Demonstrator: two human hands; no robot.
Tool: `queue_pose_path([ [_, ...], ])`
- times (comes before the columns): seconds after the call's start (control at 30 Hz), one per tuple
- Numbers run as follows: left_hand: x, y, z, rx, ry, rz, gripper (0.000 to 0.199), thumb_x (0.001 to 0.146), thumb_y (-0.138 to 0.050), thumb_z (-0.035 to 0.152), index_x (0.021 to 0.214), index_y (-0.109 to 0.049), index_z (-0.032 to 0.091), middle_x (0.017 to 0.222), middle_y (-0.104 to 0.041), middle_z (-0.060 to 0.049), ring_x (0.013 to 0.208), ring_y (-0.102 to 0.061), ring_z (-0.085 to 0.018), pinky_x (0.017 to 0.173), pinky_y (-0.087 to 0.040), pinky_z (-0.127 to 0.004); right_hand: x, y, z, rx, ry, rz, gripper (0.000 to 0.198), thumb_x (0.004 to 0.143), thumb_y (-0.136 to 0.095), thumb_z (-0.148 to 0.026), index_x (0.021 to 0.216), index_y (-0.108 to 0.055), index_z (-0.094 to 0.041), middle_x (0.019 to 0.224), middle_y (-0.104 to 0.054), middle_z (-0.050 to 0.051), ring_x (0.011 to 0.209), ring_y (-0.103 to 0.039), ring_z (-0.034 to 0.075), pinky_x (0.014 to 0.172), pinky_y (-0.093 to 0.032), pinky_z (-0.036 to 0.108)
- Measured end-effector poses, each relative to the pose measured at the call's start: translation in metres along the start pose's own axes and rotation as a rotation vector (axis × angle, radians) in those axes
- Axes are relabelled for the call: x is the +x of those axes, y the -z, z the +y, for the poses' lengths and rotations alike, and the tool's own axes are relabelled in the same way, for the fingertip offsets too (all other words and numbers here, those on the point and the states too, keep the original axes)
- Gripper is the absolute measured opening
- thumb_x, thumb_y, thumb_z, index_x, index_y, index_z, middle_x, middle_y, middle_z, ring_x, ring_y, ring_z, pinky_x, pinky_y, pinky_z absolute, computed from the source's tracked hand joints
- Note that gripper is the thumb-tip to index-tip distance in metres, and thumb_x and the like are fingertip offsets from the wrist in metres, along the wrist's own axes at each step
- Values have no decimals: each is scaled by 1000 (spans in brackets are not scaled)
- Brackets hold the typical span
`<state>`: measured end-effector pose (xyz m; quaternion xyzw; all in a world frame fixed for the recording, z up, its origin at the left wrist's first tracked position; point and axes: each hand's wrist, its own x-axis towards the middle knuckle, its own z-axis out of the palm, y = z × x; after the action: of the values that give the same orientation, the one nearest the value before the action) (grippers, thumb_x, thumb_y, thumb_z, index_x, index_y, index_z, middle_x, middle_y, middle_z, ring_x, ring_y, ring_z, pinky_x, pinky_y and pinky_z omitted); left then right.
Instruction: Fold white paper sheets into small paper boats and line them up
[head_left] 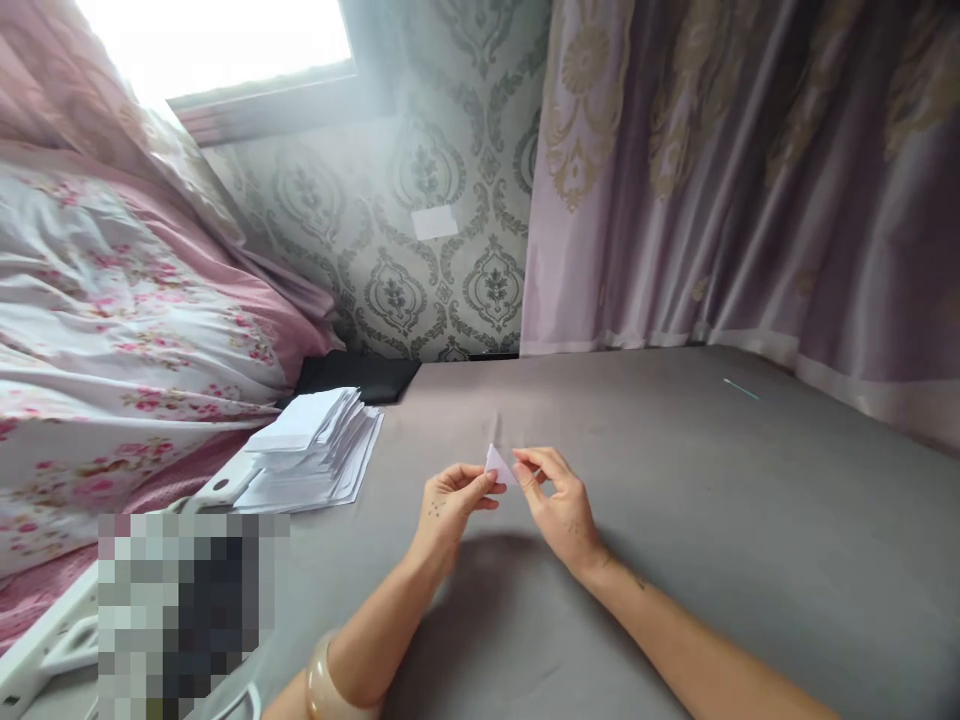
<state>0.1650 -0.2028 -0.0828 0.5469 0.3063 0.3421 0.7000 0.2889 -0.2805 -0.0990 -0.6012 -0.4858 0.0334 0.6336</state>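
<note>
A small folded piece of white paper (495, 460), pointed at the top like a triangle, is held up above the grey surface in the middle of the view. My left hand (459, 498) pinches its lower left side between thumb and fingers. On the other side, my right hand (559, 500) has thumb and index finger closed at the paper's right corner. Part of the paper is hidden behind the left thumb. A pale bangle (321, 680) circles my left forearm.
Left of my hands a tall stack of white paper (311, 455) stands on the grey surface (675, 480), with a black flat item (360, 375) behind it. A thin stick (741, 389) lies far right. Floral bedding (135, 330) borders the left, curtains (675, 200) the right.
</note>
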Motion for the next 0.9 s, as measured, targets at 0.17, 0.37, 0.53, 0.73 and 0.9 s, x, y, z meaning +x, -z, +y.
queue_pose_path([
  [0.17,1,3,-8,2,-35,53,25,64,-77,35,71,-69,12,68,-64,-4,64,-57,-11,58,-43,-20,-5,-5,5,-111,147,-41,21,89,-50,-22,104,-66,-21,92,-60,6,88,-57,16,78,-48,30],
  [0.37,6,5,-15,-13,-27,83,25,65,-76,36,73,-69,13,66,-62,-2,60,-53,-9,56,-41,-20,-8,-9,6,-185,204,-86,24,90,-48,-18,105,-66,-23,92,-60,5,88,-57,16,80,-47,31],
  [0.53,8,6,-15,-22,-47,86,26,64,-76,36,73,-68,13,67,-63,-2,60,-54,-10,57,-42,-21,-10,-13,6,-112,26,-68,13,88,-53,-24,95,-63,-21,87,-62,3,75,-57,14,68,-48,27],
  [0.73,6,3,-13,-1,-35,86,26,62,-76,35,74,-69,12,67,-64,-2,60,-55,-11,61,-45,-23,-5,-13,8,-75,-27,-74,10,87,-55,-26,85,-62,-20,82,-61,2,69,-55,12,63,-47,25],
  [0.9,6,3,-14,12,-38,105,26,62,-76,35,75,-70,12,66,-65,-3,59,-56,-12,61,-46,-24,-6,-10,6,-141,67,-93,14,88,-51,-23,91,-65,-22,89,-62,5,79,-58,15,66,-47,27],
])
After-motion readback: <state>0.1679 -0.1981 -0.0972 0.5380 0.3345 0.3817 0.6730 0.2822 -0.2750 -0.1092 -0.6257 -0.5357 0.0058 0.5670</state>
